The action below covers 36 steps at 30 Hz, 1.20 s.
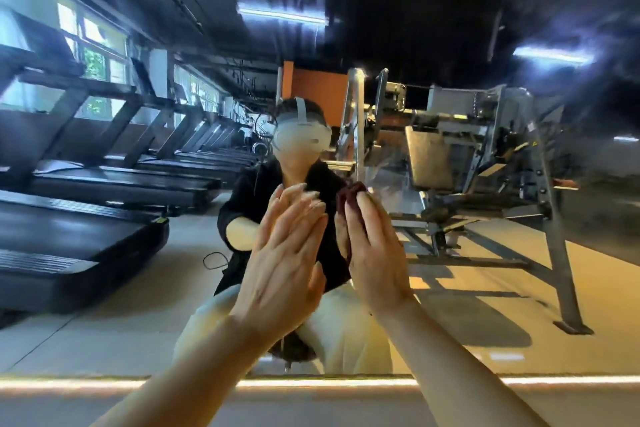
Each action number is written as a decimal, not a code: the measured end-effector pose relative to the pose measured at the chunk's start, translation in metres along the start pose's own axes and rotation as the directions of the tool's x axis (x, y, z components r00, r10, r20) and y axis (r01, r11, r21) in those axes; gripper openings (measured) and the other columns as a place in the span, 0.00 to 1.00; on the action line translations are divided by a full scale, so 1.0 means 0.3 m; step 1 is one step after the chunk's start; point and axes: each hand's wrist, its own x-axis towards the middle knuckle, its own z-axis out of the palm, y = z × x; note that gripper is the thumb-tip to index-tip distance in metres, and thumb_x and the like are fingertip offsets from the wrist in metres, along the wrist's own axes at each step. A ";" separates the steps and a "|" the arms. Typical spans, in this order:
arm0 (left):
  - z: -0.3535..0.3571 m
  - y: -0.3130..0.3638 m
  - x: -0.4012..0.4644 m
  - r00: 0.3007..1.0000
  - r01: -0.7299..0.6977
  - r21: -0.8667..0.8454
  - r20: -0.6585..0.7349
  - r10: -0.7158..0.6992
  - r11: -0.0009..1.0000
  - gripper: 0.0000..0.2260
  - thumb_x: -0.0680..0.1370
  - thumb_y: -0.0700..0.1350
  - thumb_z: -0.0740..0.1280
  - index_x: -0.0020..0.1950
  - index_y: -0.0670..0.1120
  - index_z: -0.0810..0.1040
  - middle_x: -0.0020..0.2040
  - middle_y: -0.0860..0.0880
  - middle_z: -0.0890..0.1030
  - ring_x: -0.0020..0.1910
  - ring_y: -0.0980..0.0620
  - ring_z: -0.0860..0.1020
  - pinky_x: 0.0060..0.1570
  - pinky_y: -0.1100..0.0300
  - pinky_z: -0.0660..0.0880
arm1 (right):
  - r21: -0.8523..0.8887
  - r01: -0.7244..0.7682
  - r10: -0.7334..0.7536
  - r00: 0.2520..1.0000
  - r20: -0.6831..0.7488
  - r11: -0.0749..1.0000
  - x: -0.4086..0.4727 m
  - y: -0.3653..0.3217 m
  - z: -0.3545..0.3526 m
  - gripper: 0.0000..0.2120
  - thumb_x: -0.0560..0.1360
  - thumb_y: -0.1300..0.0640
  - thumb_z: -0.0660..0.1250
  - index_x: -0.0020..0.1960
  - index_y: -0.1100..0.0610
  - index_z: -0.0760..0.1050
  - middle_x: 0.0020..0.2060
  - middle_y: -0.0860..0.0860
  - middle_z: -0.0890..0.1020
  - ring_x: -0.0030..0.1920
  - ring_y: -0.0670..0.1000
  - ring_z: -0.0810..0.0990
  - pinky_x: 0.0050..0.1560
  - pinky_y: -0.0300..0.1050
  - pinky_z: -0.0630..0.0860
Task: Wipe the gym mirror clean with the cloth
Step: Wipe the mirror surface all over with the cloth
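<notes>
Mirror (104, 288) glossy glass; cloth (348, 199) soft, matt, crumpled fabric.

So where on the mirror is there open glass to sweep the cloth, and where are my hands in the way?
Open glass lies left of the left hand and right of the right hand holding the cloth, across the mirror. The middle is crowded: both hands sit close together there. The light strip borders the bottom.
</notes>
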 end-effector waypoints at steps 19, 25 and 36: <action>-0.033 -0.081 0.353 0.982 -0.077 0.251 -0.151 0.118 0.965 0.24 0.75 0.45 0.62 0.70 0.39 0.76 0.70 0.44 0.76 0.75 0.46 0.64 0.75 0.43 0.54 | 0.010 0.180 -0.179 0.984 -0.023 0.984 0.120 0.119 0.028 0.24 0.79 0.64 0.66 0.74 0.63 0.68 0.75 0.60 0.68 0.73 0.60 0.70 0.64 0.59 0.77; -0.070 -0.150 0.461 0.974 -0.093 0.285 -0.173 0.147 0.954 0.24 0.77 0.47 0.56 0.69 0.41 0.76 0.70 0.44 0.76 0.74 0.45 0.67 0.75 0.42 0.56 | -0.021 0.081 -0.083 0.986 -0.145 0.997 0.577 0.131 0.002 0.23 0.76 0.66 0.72 0.70 0.65 0.74 0.72 0.61 0.72 0.71 0.61 0.73 0.68 0.58 0.74; -0.166 -0.267 0.608 0.948 -0.122 0.343 -0.239 0.212 0.931 0.24 0.83 0.50 0.50 0.68 0.40 0.77 0.68 0.44 0.78 0.73 0.45 0.69 0.76 0.43 0.55 | 0.039 0.193 -0.179 0.955 -0.234 0.980 0.515 0.129 0.053 0.19 0.79 0.61 0.64 0.70 0.63 0.73 0.72 0.60 0.72 0.72 0.58 0.71 0.71 0.55 0.70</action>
